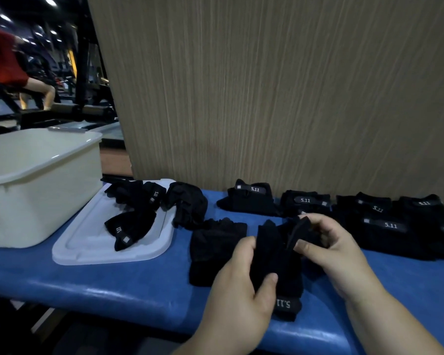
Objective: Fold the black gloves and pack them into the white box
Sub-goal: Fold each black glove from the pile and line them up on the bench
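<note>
One box point(39, 211), one lid point(87, 251) on the surface point(113, 285). Left grip point(241, 285) and right grip point(335, 249) both pinch one black glove point(277, 254).

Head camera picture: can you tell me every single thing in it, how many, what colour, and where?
white box: one, white, left end of the bench
lid: one, white, flat beside the box
gloves on lid: about two, black, heaped unfolded
loose gloves: about two, black, between lid and hands
folded gloves: several, black with 5.11 labels, along the back right
held glove: one or a pair, black, near front edge
bench: one, blue, padded, under everything
wooden panel: one, brown, behind the bench
person: one, red top, far left background
left hand: one, grips the held glove
right hand: one, pinches its upper part
</note>
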{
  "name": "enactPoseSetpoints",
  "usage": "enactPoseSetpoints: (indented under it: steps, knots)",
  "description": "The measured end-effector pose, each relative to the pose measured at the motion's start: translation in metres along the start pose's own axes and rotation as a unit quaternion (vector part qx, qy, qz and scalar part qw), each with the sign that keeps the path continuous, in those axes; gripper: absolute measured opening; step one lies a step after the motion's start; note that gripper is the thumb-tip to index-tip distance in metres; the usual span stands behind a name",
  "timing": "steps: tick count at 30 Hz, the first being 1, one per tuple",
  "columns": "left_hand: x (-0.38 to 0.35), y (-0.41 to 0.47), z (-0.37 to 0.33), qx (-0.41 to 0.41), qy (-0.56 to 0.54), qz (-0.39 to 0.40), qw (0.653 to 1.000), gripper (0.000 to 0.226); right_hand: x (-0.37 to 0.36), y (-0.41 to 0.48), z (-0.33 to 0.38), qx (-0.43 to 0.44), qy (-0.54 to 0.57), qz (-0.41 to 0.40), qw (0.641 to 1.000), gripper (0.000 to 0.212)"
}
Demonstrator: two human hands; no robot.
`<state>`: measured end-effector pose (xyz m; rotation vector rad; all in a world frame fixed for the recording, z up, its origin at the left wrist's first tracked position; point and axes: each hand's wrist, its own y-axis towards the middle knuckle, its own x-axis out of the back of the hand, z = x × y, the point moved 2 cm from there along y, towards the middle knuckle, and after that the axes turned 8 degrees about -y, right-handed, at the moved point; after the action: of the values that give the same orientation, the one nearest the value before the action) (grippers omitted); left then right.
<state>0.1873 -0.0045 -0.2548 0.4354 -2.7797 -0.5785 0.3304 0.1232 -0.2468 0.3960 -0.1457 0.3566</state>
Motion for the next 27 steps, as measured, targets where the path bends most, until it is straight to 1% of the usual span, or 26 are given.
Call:
enactPoseSetpoints:
  steps: [1, 2, 3, 5, 6, 7, 8, 9, 11, 12, 14, 16, 17, 18, 19, 20, 21, 22, 24, 25, 26, 27]
  knots:
    - [-0.001, 0.0, 0.001, 0.0, -0.002, 0.001, 1.0, 0.043, 0.002, -0.001, 0.001, 0.029, -0.091, -0.036, 0.995, 0.047]
    - [-0.002, 0.0, 0.004, 0.006, -0.01, 0.005, 1.0, 0.045, 0.003, -0.002, 0.002, 0.063, -0.169, -0.069, 0.981, 0.044]
    - [-0.003, 0.0, 0.005, 0.016, -0.024, 0.012, 1.0, 0.048, 0.003, -0.003, 0.004, 0.094, -0.222, -0.098, 0.965, 0.041]
    - [-0.008, 0.0, 0.009, 0.047, -0.052, 0.023, 0.997, 0.058, 0.004, -0.006, 0.009, 0.125, -0.264, -0.14, 0.946, 0.035]
    - [-0.011, -0.001, 0.008, 0.061, -0.065, 0.028, 0.996, 0.06, 0.005, -0.009, 0.01, 0.119, -0.245, -0.138, 0.952, 0.035]
    - [-0.013, -0.002, 0.008, 0.071, -0.074, 0.035, 0.994, 0.06, 0.003, -0.013, 0.013, 0.095, -0.192, -0.113, 0.97, 0.036]
    - [-0.014, -0.002, 0.005, 0.076, -0.08, 0.046, 0.993, 0.059, 0.0, -0.017, 0.015, 0.056, -0.113, -0.076, 0.989, 0.04]
    - [-0.014, -0.003, 0.002, 0.078, -0.085, 0.061, 0.991, 0.053, -0.002, -0.022, 0.014, 0.008, -0.031, -0.041, 0.999, 0.053]
    - [-0.016, -0.004, -0.004, 0.07, -0.084, 0.102, 0.989, 0.039, -0.005, -0.033, 0.008, -0.087, 0.099, 0.013, 0.991, 0.081]
    - [-0.017, -0.004, -0.005, 0.059, -0.077, 0.119, 0.988, 0.038, -0.004, -0.037, 0.006, -0.109, 0.134, 0.031, 0.984, 0.09]
    - [-0.019, -0.003, -0.005, 0.048, -0.055, 0.139, 0.988, 0.038, -0.004, -0.045, 0.011, -0.122, 0.155, 0.054, 0.979, 0.098]
    - [-0.022, -0.002, -0.004, 0.029, -0.027, 0.168, 0.985, 0.041, -0.002, -0.049, 0.018, -0.127, 0.149, 0.058, 0.979, 0.097]
    - [-0.024, -0.003, -0.002, 0.015, -0.012, 0.187, 0.982, 0.043, -0.001, -0.05, 0.022, -0.129, 0.137, 0.057, 0.98, 0.09]
    - [-0.026, -0.003, 0.0, -0.001, 0.001, 0.203, 0.979, 0.046, -0.001, -0.051, 0.026, -0.135, 0.127, 0.054, 0.981, 0.077]
    - [-0.027, -0.002, 0.001, -0.017, 0.015, 0.21, 0.977, 0.048, -0.002, -0.051, 0.032, -0.142, 0.128, 0.051, 0.98, 0.059]
    - [-0.027, -0.001, 0.002, -0.033, 0.026, 0.2, 0.979, 0.049, -0.003, -0.051, 0.036, -0.151, 0.14, 0.042, 0.978, 0.042]
    - [-0.027, 0.001, 0.002, -0.049, 0.031, 0.17, 0.984, 0.05, -0.003, -0.051, 0.038, -0.164, 0.154, 0.028, 0.974, 0.032]
    - [-0.026, 0.002, 0.002, -0.063, 0.033, 0.121, 0.99, 0.049, -0.003, -0.049, 0.037, -0.18, 0.169, 0.014, 0.969, 0.027]
    - [-0.021, 0.005, 0.003, -0.068, 0.047, 0.007, 0.997, 0.042, -0.003, -0.047, 0.036, -0.208, 0.206, -0.017, 0.956, 0.032]
    - [-0.018, 0.006, 0.003, -0.063, 0.068, -0.031, 0.995, 0.035, -0.003, -0.046, 0.034, -0.22, 0.226, -0.029, 0.948, 0.035]
    - [-0.015, 0.007, 0.002, -0.053, 0.093, -0.048, 0.993, 0.032, -0.002, -0.045, 0.03, -0.233, 0.239, -0.038, 0.942, 0.037]
    - [-0.013, 0.007, 0.001, -0.033, 0.112, -0.048, 0.992, 0.032, -0.001, -0.044, 0.028, -0.242, 0.25, -0.043, 0.937, 0.039]
